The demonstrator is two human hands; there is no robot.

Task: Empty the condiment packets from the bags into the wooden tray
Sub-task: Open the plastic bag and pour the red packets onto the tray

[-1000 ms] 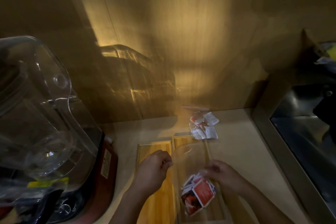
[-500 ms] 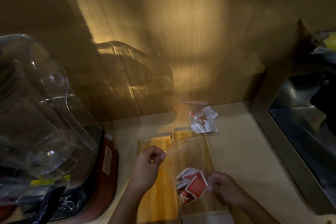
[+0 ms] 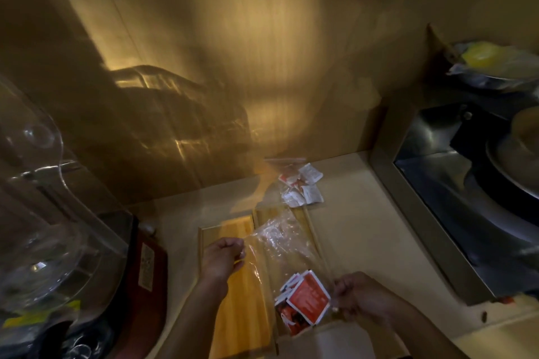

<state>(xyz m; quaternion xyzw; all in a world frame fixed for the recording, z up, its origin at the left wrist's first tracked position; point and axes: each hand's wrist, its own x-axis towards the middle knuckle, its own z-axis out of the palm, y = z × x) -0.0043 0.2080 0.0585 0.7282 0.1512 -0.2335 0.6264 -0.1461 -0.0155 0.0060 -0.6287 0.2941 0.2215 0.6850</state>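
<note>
Stretching between both hands, a clear plastic bag hangs over the wooden tray, which lies on the pale counter. The left hand is closed in a pinch on the bag's upper left edge, at about 10 o'clock from the bag's contents. The right hand is closed on the bag's lower right part, fingers curled around the plastic. A cluster of red and white condiment packets sits inside the bag just beside the right hand's fingertips, at 9 o'clock from them, above the tray's right compartment. A second bag of packets lies on the counter at 12 o'clock from the tray, touching neither hand. A blender stands at 9 o'clock.
</note>
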